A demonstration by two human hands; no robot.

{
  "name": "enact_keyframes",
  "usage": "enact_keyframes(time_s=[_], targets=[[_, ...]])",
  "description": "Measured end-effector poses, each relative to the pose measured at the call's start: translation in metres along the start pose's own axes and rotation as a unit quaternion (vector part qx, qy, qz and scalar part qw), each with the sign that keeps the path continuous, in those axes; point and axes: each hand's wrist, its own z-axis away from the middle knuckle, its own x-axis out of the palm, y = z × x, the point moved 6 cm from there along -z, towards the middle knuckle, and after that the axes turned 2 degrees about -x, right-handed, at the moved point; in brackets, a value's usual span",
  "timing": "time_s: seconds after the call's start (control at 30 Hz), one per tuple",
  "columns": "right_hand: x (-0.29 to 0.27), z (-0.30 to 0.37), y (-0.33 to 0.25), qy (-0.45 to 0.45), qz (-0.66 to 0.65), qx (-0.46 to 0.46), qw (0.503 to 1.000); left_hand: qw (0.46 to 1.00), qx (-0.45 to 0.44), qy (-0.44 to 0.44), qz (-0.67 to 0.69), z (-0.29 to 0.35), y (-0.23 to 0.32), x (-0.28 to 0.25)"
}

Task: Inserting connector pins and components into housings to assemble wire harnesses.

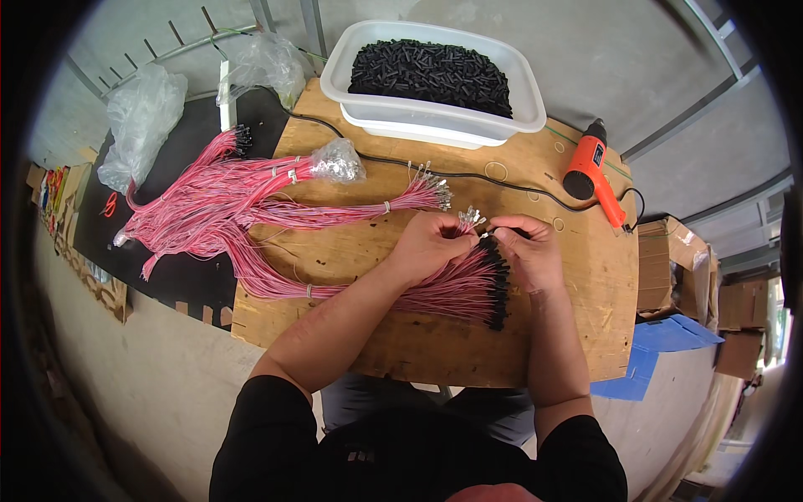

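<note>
My left hand (437, 248) is closed round a bunch of thin pink wires, their silvery-white metal ends (471, 219) poking out above the thumb and forefinger. Close beside it, my right hand (529, 251) pinches at a wire end with thumb and forefinger; what exactly lies between those fingertips is too small to tell. Below both hands, a fan of pink wires (443, 294) spreads over the wooden table (393, 347). Many of these wires end in black sleeves (499, 289), lined up under my right hand.
A white plastic tub (527, 92) full of small black tubes (427, 75) stands at the back. An orange heat gun (590, 167) lies at right, its black cord (468, 175) crossing the table. Pink wire bundles (188, 205) cover the left, near plastic bags (142, 117) and red scissors (109, 204).
</note>
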Motion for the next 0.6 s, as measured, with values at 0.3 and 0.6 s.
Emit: enact_keyframes(time_s=[0.3, 0.6], targets=[[0.0019, -0.0009, 0.0002, -0.012, -0.009, -0.010, 1.000, 1.000, 0.000, 0.005, -0.018, 0.0003, -0.0013, -0.0009], [0.0046, -0.0001, -0.0011, -0.011, -0.004, 0.008, 1.000, 0.999, 0.020, 0.016, -0.043, 0.0006, -0.0002, -0.0013]])
